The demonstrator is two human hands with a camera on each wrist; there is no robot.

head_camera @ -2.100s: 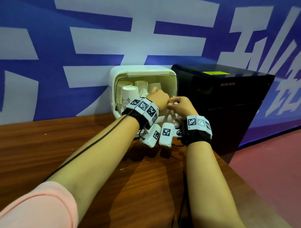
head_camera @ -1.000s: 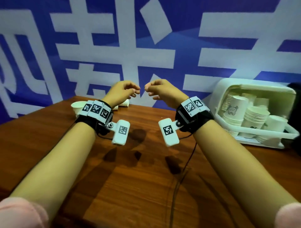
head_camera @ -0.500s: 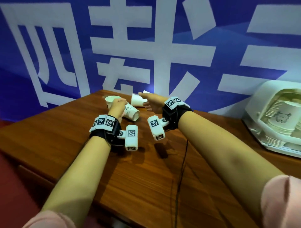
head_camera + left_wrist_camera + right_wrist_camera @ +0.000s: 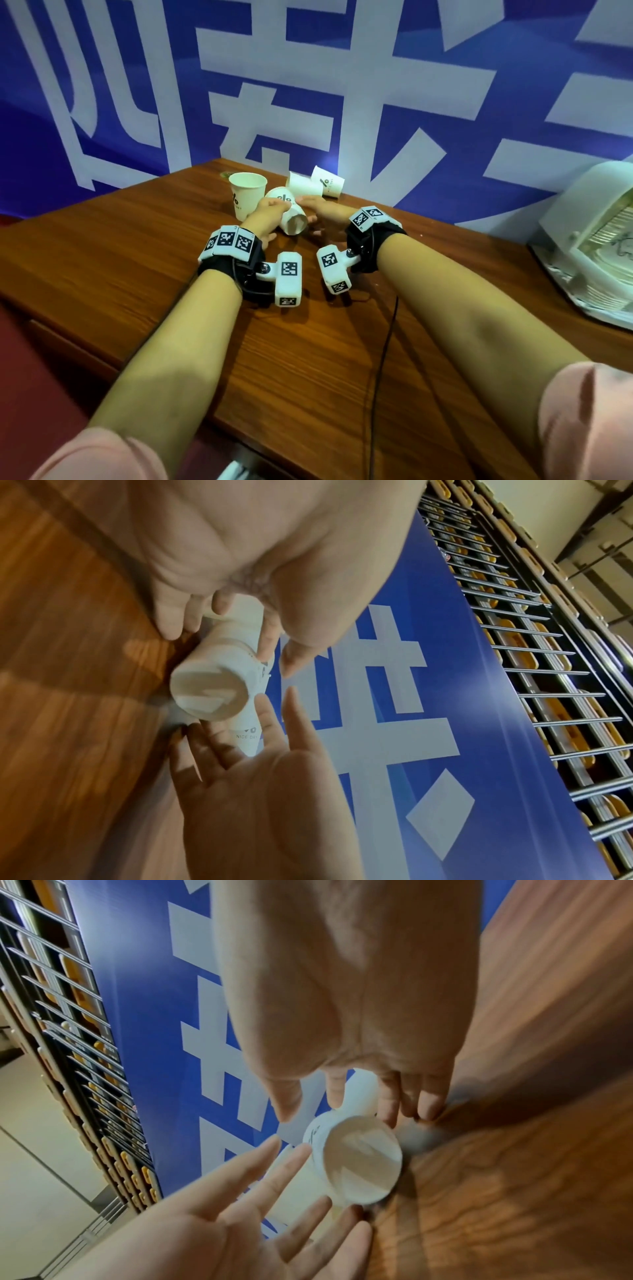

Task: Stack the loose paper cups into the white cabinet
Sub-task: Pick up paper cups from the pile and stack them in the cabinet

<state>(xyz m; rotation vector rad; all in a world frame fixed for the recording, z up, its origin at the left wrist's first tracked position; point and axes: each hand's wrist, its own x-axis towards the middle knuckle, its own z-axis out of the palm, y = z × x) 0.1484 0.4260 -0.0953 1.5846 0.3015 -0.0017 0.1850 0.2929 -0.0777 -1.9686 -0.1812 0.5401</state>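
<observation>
The blue banner (image 4: 308, 85) with huge pale characters fills the upper half of the head view. Below it the wooden table (image 4: 308, 359) runs from lower left to the right edge. The white cabinet (image 4: 582, 212) sits at the far right, partly cut off. Its front is open and stacks of cups show inside, so the storage end looks ready to take more.

Both forearms reach toward the top centre of the frame, where the loose cups lie well apart from the cabinet. The left hand (image 4: 267, 214) lies over a tipped cup (image 4: 289, 216). The wrist views show its fingers fairly straight and spread about the cup, not clamped on it (probably steadying it against rolling). The right hand (image 4: 325, 214) is also open, palm turned inward. Its fingertips reach past the tipped cup toward two cups (image 4: 315, 185) lying on their sides by the banner. I judge the hands are bracketing the cluster so the cups can be nested together before being carried across.

An upright cup (image 4: 247, 195) stands just left of the left hand, untouched. The cups are plain white paper with a small dark printed mark. The tipped one points its round opening toward the viewer, and it looks light and easy to crush.
</observation>
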